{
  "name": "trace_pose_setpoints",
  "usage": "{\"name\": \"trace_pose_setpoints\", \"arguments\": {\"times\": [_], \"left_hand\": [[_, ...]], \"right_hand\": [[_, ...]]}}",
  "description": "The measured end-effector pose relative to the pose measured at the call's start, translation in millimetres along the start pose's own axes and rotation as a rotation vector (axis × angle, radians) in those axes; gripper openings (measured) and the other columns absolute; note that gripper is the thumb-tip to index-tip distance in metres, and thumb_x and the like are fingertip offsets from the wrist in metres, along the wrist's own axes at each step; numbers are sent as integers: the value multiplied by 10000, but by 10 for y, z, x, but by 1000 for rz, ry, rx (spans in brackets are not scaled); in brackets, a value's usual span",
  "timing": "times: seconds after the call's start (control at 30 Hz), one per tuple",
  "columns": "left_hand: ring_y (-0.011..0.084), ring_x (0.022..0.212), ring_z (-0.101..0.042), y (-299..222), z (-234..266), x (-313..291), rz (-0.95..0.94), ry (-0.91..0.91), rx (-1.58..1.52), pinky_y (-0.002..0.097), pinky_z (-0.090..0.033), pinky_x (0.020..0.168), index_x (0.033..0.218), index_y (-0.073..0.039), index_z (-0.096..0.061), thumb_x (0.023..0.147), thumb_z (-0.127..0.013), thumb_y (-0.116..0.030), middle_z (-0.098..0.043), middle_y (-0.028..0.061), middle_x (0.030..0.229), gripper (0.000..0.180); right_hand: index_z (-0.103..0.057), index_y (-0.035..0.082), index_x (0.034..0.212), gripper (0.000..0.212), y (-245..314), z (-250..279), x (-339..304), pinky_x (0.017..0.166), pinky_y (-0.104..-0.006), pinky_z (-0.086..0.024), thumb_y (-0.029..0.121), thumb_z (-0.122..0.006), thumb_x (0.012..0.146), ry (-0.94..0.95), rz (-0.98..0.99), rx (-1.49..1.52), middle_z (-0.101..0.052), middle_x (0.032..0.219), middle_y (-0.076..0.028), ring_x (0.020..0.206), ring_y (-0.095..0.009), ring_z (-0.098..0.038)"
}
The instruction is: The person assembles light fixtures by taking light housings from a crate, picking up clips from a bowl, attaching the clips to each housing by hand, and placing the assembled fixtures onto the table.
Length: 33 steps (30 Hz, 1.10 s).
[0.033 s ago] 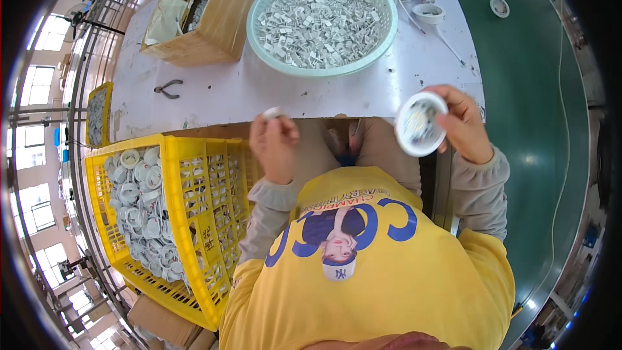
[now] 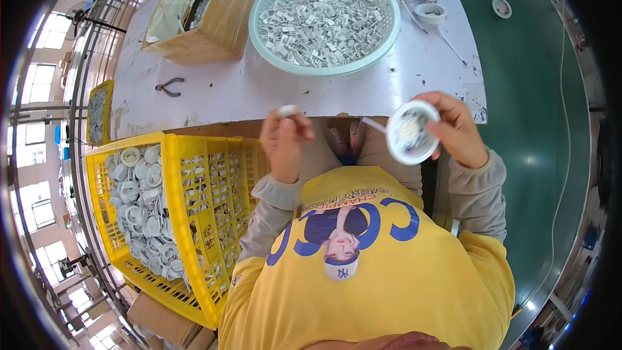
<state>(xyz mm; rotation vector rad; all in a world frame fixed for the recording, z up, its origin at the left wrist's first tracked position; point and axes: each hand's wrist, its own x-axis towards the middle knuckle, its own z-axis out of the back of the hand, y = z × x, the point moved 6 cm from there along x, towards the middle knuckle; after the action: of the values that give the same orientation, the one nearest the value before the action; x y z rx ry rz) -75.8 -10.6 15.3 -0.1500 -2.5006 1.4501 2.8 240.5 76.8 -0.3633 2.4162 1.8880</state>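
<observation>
My right hand (image 2: 459,129) is closed on the rim of a round white downlight housing (image 2: 393,146), thumb over its edge, above my lap. The inside of the housing faces up and looks partly shiny and yellowish. A short pale strip (image 2: 374,124) juts out from its left side. Left of it, near the table's front edge, my left hand (image 2: 283,149) pinches a small white part (image 2: 288,111) between fingers and thumb. That part is blurred, so its exact kind is unclear.
On the white table (image 2: 214,100) stand a pale green basin (image 2: 259,45) of small white parts, a cardboard box (image 2: 227,19) and pliers (image 2: 170,87). More white lamps (image 2: 429,13) lie at the back right. A yellow crate (image 2: 170,155) of lamps stands left; a green conveyor belt (image 2: 518,91) runs right.
My left hand has shifted to the right with the small white part. The housing in my right hand has moved slightly left and down, and the pale strip now shows beside it.
</observation>
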Motion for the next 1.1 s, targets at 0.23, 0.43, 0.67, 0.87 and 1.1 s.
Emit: {"name": "trace_pose_setpoints", "arguments": {"times": [0.23, 0.43, 0.67, 0.87, 1.1], "left_hand": [[142, 782, -582, 151, -450, -219, 213, 338, 69, 262, -481, 683, 1062, 2, -454, 800, -643, -118, -579, 88, 920, 344], [127, 614, -568, 314, -56, -227, 298, 97, -132, 199, -467, 507, 1019, -58, -455, 838, -558, -127, -590, 166, 871, 220], [96, 501, -453, 332, -158, -245, 434, 311, -642, 183, -366, 436, 980, -55, -470, 851, -554, -270, -518, 90, 725, 265], [96, 484, -446, 351, -181, -266, 468, 370, -640, 193, -361, 422, 967, -35, -472, 847, -561, -314, -482, 61, 659, 317], [143, 495, -488, 357, -130, -273, 425, 260, -458, 199, -395, 441, 966, -33, -472, 859, -531, -308, -506, 94, 680, 300]], "right_hand": [[-493, -13, 1123, 323, -353, -577, 269, 526, -156, -456, 90, -583, 830, 207, -86, -7, -562, 920, -32, 648, -31, -554], [-602, 10, 965, 165, 306, -347, 759, 516, -223, -424, 80, -593, 815, 23, 492, -757, -589, 795, -39, 593, -53, -513], [-610, 7, 849, 147, 460, -194, 1680, 627, -311, -451, 101, -584, 739, 106, 709, -1510, -606, 791, -95, 722, -202, -578], [-634, 19, 720, 132, 421, -232, 1723, 663, -387, -455, 123, -579, 661, 134, 579, -1564, -599, 720, -159, 716, -318, -580], [-630, 20, 764, 119, 657, -308, 1369, 665, -390, -454, 94, -580, 686, -138, 477, -1136, -584, 715, -152, 717, -323, -574]]}}
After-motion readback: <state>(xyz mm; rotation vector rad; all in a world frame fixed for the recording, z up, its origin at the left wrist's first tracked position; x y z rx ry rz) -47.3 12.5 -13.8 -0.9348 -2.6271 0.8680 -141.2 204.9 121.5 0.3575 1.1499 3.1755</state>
